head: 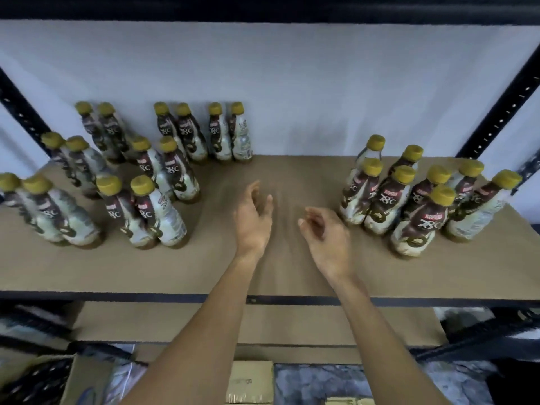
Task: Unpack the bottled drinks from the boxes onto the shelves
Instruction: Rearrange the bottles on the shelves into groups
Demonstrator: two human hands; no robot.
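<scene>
Bottled coffee drinks with yellow caps and brown-and-white labels stand upright on a brown shelf board (pixel 280 267). Several bottles (pixel 157 209) stand in pairs on the left half, reaching back to the white wall. Another tight cluster of several bottles (pixel 420 209) fills the right end. My left hand (pixel 253 220) and my right hand (pixel 324 232) hover over the bare middle of the shelf between the two groups. Both hands hold nothing, their fingers loosely curled and apart. Neither hand touches a bottle.
Black perforated uprights (pixel 496 112) frame the rack on both sides, and a dark shelf edge (pixel 263 7) runs overhead. A lower brown shelf (pixel 263 325) lies beneath. Cardboard boxes (pixel 251 381) sit at the bottom of the view by my forearms.
</scene>
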